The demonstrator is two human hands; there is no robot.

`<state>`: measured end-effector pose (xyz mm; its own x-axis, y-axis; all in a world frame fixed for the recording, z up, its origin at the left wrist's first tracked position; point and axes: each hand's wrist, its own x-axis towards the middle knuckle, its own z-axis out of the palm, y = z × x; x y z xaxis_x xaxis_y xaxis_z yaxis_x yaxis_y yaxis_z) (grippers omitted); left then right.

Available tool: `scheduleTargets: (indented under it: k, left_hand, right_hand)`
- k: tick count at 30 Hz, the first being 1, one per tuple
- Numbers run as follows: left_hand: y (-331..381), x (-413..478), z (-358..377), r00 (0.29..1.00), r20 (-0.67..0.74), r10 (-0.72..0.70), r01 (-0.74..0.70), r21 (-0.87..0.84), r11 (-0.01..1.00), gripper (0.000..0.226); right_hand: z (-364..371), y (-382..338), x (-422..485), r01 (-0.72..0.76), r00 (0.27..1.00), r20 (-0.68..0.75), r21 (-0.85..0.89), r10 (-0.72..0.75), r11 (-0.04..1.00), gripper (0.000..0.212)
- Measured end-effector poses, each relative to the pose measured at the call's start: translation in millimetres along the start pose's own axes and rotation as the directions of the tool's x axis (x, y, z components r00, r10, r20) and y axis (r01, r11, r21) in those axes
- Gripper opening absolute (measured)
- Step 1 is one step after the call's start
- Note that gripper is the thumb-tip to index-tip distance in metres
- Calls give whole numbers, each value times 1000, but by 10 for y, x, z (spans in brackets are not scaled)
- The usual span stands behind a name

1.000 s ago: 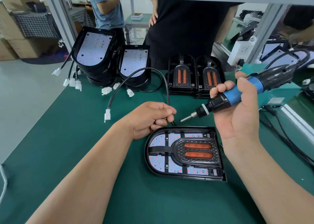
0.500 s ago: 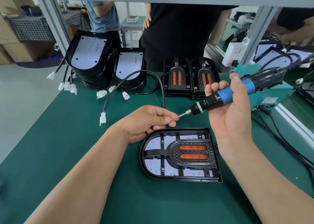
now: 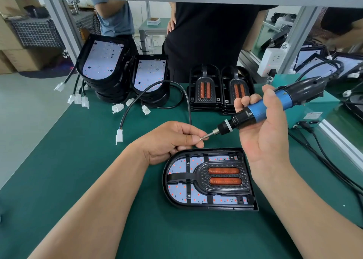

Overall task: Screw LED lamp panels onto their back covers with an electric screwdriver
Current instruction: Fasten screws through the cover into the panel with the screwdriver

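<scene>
The green table (image 3: 68, 170) carries 1 lamp (image 3: 209, 179), LED face up, at front centre, just below both hands. 4 stacks (image 3: 110, 78) of lamp parts stand at the rear. The right hand (image 3: 265, 133) grips the screwdriver (image 3: 261, 109), bit pointing left. The left hand (image 3: 169, 139) pinches a screw (image 3: 200, 138) at the bit tip, above the lamp's far edge. The label (image 3: 314, 115) on the teal box (image 3: 330, 103) is too small to read.
</scene>
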<state>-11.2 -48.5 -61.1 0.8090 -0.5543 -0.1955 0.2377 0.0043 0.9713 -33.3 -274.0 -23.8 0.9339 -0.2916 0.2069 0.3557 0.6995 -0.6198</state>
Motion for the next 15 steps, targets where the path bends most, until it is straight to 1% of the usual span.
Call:
scheduleTargets:
  k: [9, 12, 15]
  left_hand:
    - [-7, -7, -21, 1000, 14, 7, -7, 24, 1000, 21]
    - [-11, 0, -14, 1000, -11, 4, -3, 61, 998, 17]
    - [-15, 9, -10, 1000, -28, 12, -10, 76, 997, 17]
  right_hand:
    - [-33, 2, -1, -1, 999, 54, -40, 3, 999, 10]
    - [-18, 23, -6, 2, 999, 38, -60, 0, 998, 12]
    - [-11, 39, -25, 3, 1000, 5, -64, -3, 998, 19]
